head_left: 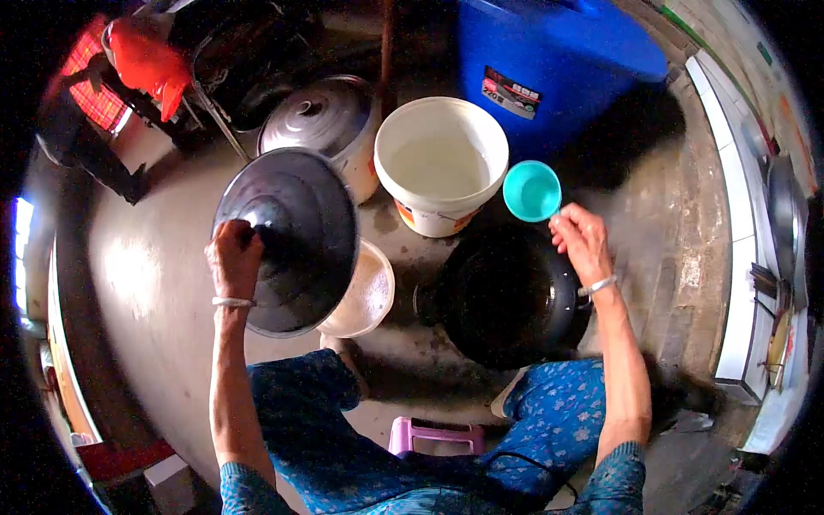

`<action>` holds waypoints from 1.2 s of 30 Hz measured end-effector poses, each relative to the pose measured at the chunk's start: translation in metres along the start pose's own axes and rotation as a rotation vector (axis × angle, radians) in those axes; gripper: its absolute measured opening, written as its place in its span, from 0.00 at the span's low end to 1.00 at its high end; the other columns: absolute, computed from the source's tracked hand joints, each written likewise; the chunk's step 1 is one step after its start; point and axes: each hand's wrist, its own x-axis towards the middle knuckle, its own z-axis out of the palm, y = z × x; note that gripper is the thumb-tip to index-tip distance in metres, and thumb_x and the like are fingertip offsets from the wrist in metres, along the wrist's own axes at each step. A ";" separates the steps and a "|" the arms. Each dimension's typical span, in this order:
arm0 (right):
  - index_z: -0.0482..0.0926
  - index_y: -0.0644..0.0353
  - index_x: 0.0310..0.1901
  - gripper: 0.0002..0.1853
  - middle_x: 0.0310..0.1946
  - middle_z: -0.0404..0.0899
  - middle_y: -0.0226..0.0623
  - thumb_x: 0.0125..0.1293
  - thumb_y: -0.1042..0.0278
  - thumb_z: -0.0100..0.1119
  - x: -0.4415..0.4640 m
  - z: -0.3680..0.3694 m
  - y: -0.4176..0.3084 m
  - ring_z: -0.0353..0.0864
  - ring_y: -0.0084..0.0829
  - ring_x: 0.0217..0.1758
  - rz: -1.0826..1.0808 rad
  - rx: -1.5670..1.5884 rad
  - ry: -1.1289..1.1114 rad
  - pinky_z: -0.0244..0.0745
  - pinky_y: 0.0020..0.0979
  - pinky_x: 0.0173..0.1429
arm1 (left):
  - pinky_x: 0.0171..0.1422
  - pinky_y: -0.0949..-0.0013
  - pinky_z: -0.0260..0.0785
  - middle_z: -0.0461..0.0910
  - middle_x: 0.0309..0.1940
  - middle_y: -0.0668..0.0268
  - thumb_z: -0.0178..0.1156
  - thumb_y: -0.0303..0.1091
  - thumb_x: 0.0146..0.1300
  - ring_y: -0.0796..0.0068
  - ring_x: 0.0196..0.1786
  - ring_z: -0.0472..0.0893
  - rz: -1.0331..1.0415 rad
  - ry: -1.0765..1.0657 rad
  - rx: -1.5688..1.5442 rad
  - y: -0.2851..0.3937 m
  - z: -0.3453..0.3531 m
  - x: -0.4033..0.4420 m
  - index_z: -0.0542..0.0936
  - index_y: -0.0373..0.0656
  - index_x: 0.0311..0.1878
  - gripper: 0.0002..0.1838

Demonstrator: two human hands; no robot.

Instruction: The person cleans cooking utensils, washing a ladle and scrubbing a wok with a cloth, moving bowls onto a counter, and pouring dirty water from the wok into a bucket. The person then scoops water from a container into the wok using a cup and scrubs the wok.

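Note:
My left hand (236,264) grips the knob of a large round metal lid (296,287), which is tilted and held up over the floor. Beneath its right edge shows a white basin (367,296), partly hidden by the lid. Between the fingers of my right hand (584,242) is the handle of a turquoise plastic dipper (532,190); what is inside it I cannot make out. The dipper is above and behind a black wok (506,300) on the floor. Left of the dipper stands a white bucket (399,167) with pale liquid in it.
A lidded pot (348,163) stands behind the held lid, and a big blue bin (566,51) is at the back. A pink stool (438,435) is between my legs. Red cloth (148,64) lies at the far left. A white-tiled ledge (730,172) runs along the right.

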 end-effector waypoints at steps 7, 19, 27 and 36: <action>0.74 0.64 0.24 0.09 0.20 0.75 0.44 0.53 0.66 0.53 0.128 0.062 0.018 0.74 0.40 0.19 -0.465 -0.359 0.036 0.67 0.36 0.24 | 0.36 0.67 0.70 0.78 0.26 0.57 0.60 0.25 0.46 0.64 0.28 0.79 -0.149 0.031 0.108 -0.069 -0.021 -0.036 0.77 0.37 0.32 0.08; 0.79 0.62 0.37 0.11 0.39 0.78 0.49 0.53 0.73 0.50 0.228 0.185 0.094 0.78 0.45 0.44 -0.069 -1.071 -0.240 0.73 0.41 0.48 | 0.32 0.73 0.69 0.77 0.26 0.61 0.59 0.20 0.45 0.73 0.26 0.77 -0.199 -0.114 -0.003 -0.058 -0.025 -0.033 0.76 0.37 0.33 0.10; 0.79 0.59 0.39 0.11 0.40 0.78 0.45 0.55 0.74 0.50 0.240 0.219 0.138 0.78 0.43 0.46 -0.221 -0.948 -0.287 0.74 0.40 0.48 | 0.31 0.75 0.68 0.76 0.26 0.63 0.58 0.18 0.44 0.77 0.26 0.76 -0.197 -0.177 0.008 -0.035 -0.014 -0.025 0.75 0.37 0.34 0.11; 0.78 0.65 0.31 0.08 0.30 0.79 0.47 0.54 0.72 0.49 0.252 0.227 0.149 0.81 0.40 0.36 0.054 -0.382 -0.272 0.75 0.39 0.36 | 0.30 0.76 0.68 0.76 0.27 0.63 0.58 0.17 0.43 0.77 0.26 0.76 -0.213 -0.191 -0.102 -0.024 -0.006 -0.024 0.76 0.37 0.34 0.12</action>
